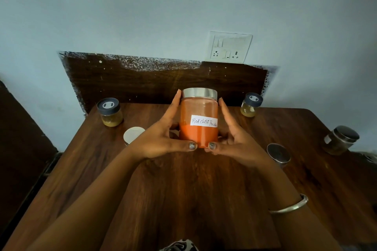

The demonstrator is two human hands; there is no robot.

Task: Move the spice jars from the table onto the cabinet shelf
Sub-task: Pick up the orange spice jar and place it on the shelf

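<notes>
A glass jar of red chilli powder with a steel lid and a handwritten white label is held upright over the middle of the wooden table. My left hand cups its left side and my right hand its right side, with both thumbs under its base. Other spice jars stand on the table: a dark-lidded one at the back left, another at the back right, a steel-lidded one near my right wrist, and one at the far right edge.
A white-lidded jar is partly hidden behind my left hand. A dark wooden backboard rises behind the table against a pale wall with a switch-and-socket plate. Dark furniture stands at the left. No cabinet shelf is in view.
</notes>
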